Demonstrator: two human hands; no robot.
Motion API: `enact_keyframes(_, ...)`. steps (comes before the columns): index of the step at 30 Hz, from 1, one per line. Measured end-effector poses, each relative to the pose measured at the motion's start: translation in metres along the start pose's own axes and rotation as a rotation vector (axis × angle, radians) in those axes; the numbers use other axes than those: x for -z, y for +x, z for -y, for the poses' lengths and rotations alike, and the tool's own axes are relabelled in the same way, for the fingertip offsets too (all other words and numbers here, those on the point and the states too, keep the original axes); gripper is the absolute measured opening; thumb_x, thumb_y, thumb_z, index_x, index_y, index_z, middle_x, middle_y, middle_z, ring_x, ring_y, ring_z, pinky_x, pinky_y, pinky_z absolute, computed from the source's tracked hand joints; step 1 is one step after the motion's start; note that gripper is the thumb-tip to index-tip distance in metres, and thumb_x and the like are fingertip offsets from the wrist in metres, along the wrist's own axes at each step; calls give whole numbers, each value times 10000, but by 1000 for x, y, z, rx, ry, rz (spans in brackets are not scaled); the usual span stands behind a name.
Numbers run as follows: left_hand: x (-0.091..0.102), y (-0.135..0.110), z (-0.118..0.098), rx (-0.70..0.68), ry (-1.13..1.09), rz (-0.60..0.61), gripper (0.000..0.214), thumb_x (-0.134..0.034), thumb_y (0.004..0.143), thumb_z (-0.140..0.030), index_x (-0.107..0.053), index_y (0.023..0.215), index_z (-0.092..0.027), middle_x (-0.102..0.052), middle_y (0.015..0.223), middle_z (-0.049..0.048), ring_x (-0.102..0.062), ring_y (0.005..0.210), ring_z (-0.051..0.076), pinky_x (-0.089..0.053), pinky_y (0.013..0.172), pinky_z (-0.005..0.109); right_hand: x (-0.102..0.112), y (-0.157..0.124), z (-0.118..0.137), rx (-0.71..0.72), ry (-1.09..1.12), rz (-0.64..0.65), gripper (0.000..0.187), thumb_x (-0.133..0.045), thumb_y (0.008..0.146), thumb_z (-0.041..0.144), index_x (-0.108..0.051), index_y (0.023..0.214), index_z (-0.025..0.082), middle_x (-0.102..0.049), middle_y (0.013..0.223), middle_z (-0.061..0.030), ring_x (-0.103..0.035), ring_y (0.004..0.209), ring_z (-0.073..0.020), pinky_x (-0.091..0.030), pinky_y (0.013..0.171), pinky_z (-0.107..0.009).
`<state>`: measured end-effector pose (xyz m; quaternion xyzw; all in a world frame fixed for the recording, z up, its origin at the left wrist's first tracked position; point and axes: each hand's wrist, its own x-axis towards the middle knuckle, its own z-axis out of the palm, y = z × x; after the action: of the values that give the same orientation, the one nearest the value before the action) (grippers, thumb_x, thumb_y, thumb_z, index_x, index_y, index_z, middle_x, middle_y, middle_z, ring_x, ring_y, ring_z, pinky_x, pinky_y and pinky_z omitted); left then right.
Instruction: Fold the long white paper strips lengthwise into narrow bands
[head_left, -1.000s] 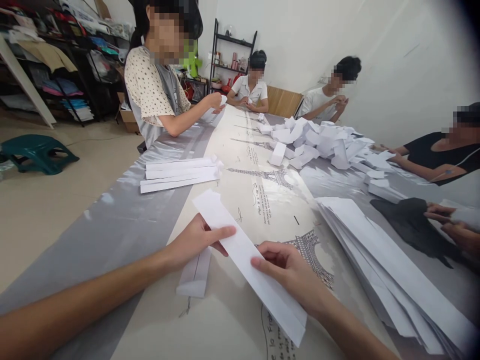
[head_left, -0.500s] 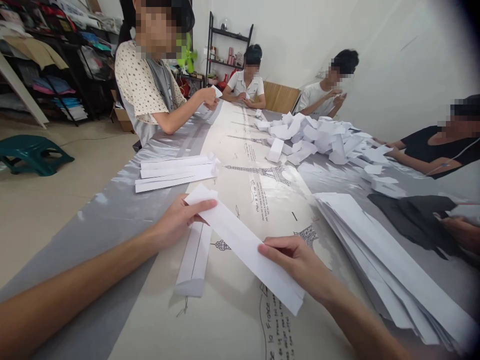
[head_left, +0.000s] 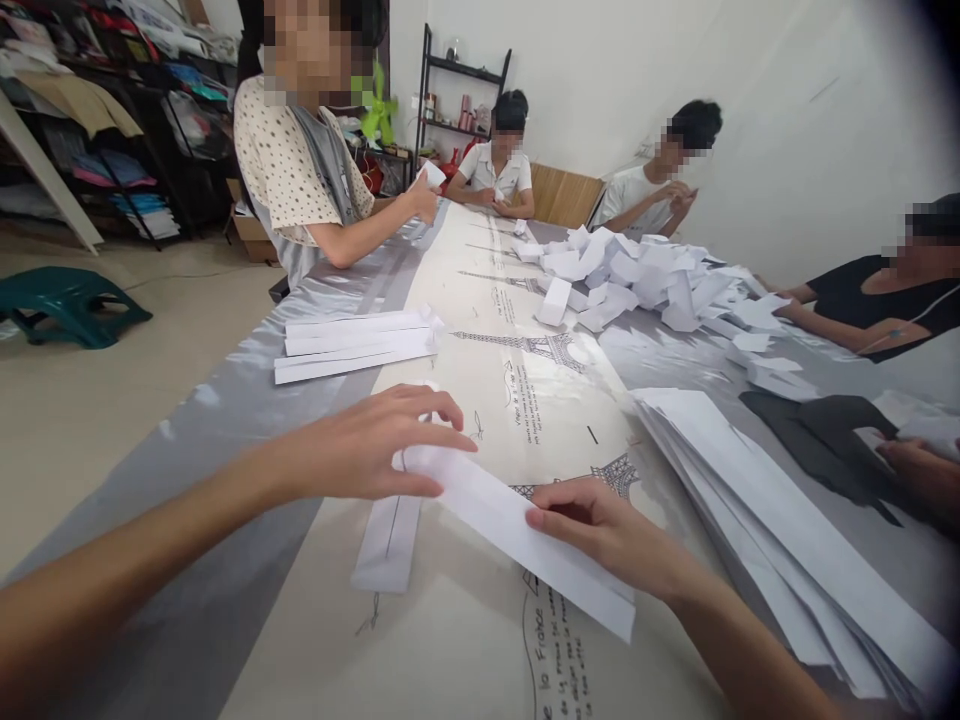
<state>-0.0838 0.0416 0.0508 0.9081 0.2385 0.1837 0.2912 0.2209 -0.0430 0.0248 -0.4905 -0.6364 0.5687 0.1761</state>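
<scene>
A folded white paper strip (head_left: 499,515) slants over the printed tablecloth (head_left: 420,650). My right hand (head_left: 611,530) pinches it by its upper edge near the middle. At its far left end is my left hand (head_left: 367,440), fingers spread and curved above that end, the thumb lower and apart from them; whether they touch the paper I cannot tell. Another folded strip (head_left: 386,555) lies on the cloth under my left hand, its upper part hidden. Beyond, several folded strips (head_left: 352,345) lie side by side.
A stack of long paper sheets (head_left: 757,520) lies to the right. Folded paper pieces (head_left: 630,270) form a heap farther back. Several people sit or stand around the table, some handling paper. A dark cloth (head_left: 817,440) lies at right, a green stool (head_left: 71,300) on the floor left.
My left hand has loosened its pinch on the strip's left end and spread its fingers. That end has come lower, and the strip has shifted slightly right with my right hand.
</scene>
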Motion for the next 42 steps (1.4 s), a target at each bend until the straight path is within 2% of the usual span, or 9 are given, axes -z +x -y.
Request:
enact_keyframes(8,1,-2,-11,-87,111,120,518,-788,847,-390,-639,1343,-370,-616,1401,65,-525,1315,354,-151,1211,494,0,0,2,-2,0,79,356,-612,971,523,-676,824,205,-520,739,17,-425,655,-123,-309,575,-259)
enact_keyframes(12,-24,-2,-25,-161,135,224,488,-807,822,-262,-624,1273,-301,-673,1286,88,-623,1154,334,-422,974,386,-6,1,4,15,-17,129,354,-622,968,505,-668,789,203,-459,680,35,-376,614,-114,-277,552,-262)
enact_keyframes(14,-32,-3,-27,-175,169,246,350,-776,853,-224,-637,1170,-272,-691,1219,83,-663,1028,304,-448,834,344,-7,1,2,20,-11,130,345,-609,975,509,-695,831,208,-512,708,25,-413,623,-116,-307,555,-261)
enact_keyframes(17,-30,-3,-23,-164,184,289,184,-685,950,-299,-618,1116,-255,-674,1220,78,-668,985,268,-437,782,320,-4,-2,-1,24,0,109,313,-664,950,475,-679,1202,291,-653,937,1,-520,685,-127,-417,606,-265)
enact_keyframes(21,-14,-3,-15,-87,109,266,145,-602,1009,-359,-635,1094,-247,-674,1194,52,-666,976,229,-430,797,288,6,-6,-1,107,-96,80,775,-793,854,402,-398,1521,432,-637,1275,-22,-640,909,-189,-550,807,-351)
enact_keyframes(25,0,-1,-10,18,28,223,156,-582,1016,-353,-675,1055,-233,-692,1127,26,-663,927,196,-425,794,259,11,-8,1,320,-335,-16,637,-807,849,377,-547,1429,415,-558,1414,-34,-597,1173,-264,-508,996,-419)
enact_keyframes(33,11,0,-6,45,-7,209,226,-508,1044,-339,-688,1034,-203,-700,1070,39,-640,917,184,-422,793,258,16,-6,-6,515,-364,-240,298,-686,947,276,-740,1209,407,-661,1236,-36,-657,826,-169,-541,735,-350)
enact_keyframes(38,9,1,-1,86,-97,154,195,-571,1009,-343,-700,1012,-198,-703,1019,35,-629,874,173,-443,779,262,16,-3,-8,385,-113,-384,111,-733,907,348,-830,960,346,-702,1188,-61,-648,874,-222,-444,551,-304)
enact_keyframes(42,4,3,-5,143,-153,150,206,-562,1007,-356,-687,951,-201,-695,973,20,-611,838,157,-459,753,251,11,1,-10,183,108,-497,142,-768,869,413,-827,872,285,-694,1238,-69,-640,852,-225,-451,593,-330)
